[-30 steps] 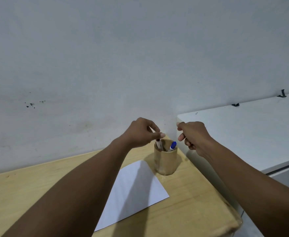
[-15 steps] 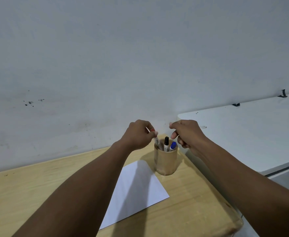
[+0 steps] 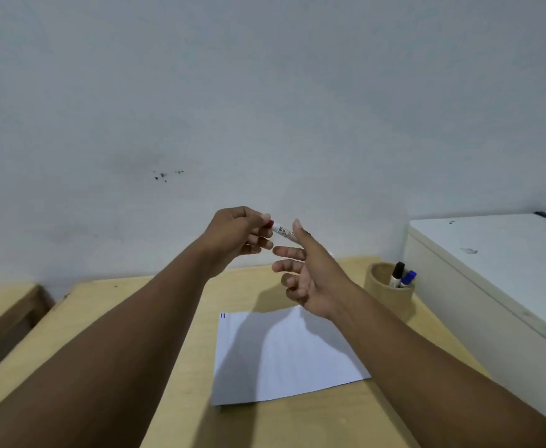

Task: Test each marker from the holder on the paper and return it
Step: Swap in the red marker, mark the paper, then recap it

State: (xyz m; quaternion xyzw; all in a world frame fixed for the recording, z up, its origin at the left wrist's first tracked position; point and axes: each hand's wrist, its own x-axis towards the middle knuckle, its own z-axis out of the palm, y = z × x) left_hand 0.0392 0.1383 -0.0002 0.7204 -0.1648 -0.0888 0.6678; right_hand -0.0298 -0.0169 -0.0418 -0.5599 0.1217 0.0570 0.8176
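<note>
My left hand pinches the red-capped end of a white marker, held in the air above the table. My right hand is beside it with fingers spread. The marker's barrel runs behind its thumb, and I cannot tell whether they touch. A round wooden holder stands at the table's far right corner. It holds a black-capped marker and a blue-capped marker. A white sheet of paper lies below my hands, with two short pen marks at its far left corner.
The light wooden table backs onto a pale wall. A white cabinet, higher than the table, stands against the table's right side, close to the holder. Another wooden surface sits lower at the left, across a gap.
My left hand has lifted the red-capped marker out of the holder and carried it left, above the paper. My right hand has opened beside it. The view has swung left.
</note>
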